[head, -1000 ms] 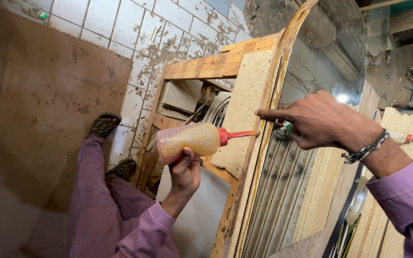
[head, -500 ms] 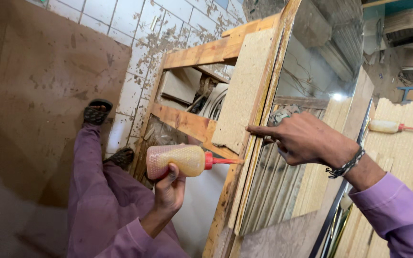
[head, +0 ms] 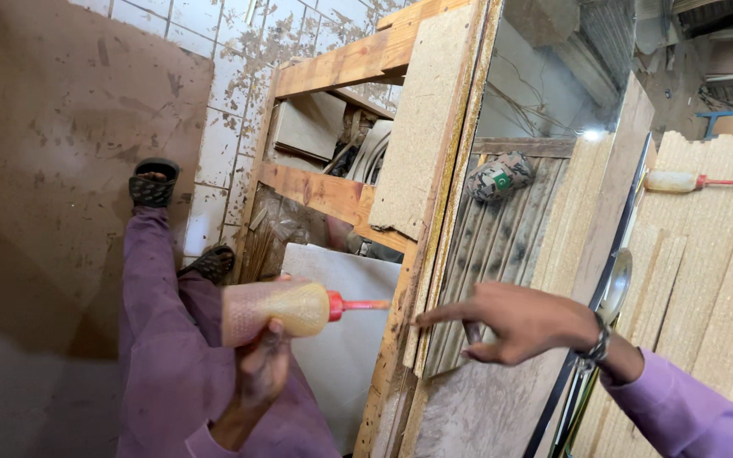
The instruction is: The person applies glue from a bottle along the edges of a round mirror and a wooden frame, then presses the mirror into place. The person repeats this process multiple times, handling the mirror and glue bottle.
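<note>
A glue bottle point(head: 277, 309) was gripped in the left hand point(head: 260, 373), its red nozzle aimed at the frame point(head: 400, 297). Just right of the frame's edge, the right hand point(head: 519, 322) was held open, forefinger extended, touching it. Beyond the frame, chipboard point(head: 422, 127) was leaned.
</note>
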